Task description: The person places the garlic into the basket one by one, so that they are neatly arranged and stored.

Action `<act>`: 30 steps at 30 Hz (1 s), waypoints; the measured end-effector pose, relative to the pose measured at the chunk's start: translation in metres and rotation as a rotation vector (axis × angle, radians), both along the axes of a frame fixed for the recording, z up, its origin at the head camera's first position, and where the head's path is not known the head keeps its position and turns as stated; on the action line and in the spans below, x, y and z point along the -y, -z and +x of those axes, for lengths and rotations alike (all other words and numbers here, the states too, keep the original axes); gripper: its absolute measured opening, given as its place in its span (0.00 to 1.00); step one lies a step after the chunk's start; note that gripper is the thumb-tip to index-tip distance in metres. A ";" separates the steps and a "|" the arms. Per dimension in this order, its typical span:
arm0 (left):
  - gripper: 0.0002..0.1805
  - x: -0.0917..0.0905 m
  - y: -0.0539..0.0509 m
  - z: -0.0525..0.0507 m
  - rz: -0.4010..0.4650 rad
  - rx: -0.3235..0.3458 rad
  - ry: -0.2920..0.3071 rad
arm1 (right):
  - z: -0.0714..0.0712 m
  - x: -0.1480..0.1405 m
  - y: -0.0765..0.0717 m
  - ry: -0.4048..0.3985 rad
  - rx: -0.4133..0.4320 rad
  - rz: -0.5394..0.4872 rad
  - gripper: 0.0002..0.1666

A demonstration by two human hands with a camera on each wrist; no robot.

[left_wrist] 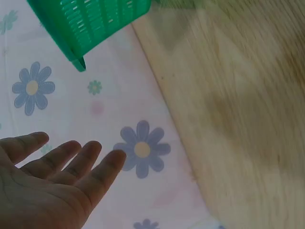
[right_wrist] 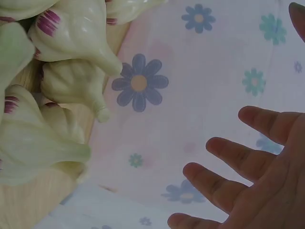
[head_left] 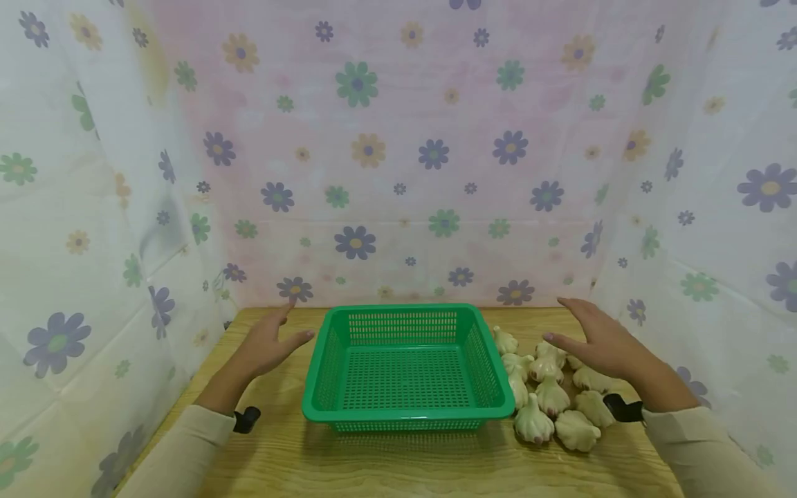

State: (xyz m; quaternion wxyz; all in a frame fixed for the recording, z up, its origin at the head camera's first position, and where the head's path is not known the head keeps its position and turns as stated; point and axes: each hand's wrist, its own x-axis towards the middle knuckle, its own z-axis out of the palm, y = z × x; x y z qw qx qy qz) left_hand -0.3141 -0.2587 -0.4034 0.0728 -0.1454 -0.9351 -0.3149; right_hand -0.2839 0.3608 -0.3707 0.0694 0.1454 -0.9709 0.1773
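A green plastic basket (head_left: 405,413) with slotted walls stands on the wooden table, and no contents show in it. To its right lies a group of garlic bulbs (head_left: 534,420), some touching each other. My left hand (head_left: 264,346) is held to the left of the basket, fingers spread and touching nothing. Over the right side of the garlic is my right hand (head_left: 607,342), its fingers extended and holding nothing. In the right wrist view, garlic bulbs (right_wrist: 71,33) with purple streaks lie apart from the fingertips.
The wooden table (head_left: 398,467) ends at the back against a flowered cloth (head_left: 405,194). More of this cloth hangs at the left and right sides. Dark bands (head_left: 247,420) are worn at both wrists, beside beige sleeves.
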 end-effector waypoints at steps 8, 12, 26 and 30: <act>0.55 -0.012 0.019 0.000 0.241 0.175 0.017 | 0.008 -0.020 0.013 0.032 0.016 -0.147 0.52; 0.55 -0.019 0.028 0.002 0.353 0.218 0.062 | 0.012 -0.030 0.021 0.064 0.021 -0.185 0.50; 0.52 -0.041 0.055 0.002 0.601 0.251 0.150 | 0.016 -0.055 0.055 0.167 0.098 -0.303 0.48; 0.49 -0.042 0.055 0.002 0.690 0.276 0.154 | 0.014 -0.061 0.064 0.189 0.119 -0.326 0.47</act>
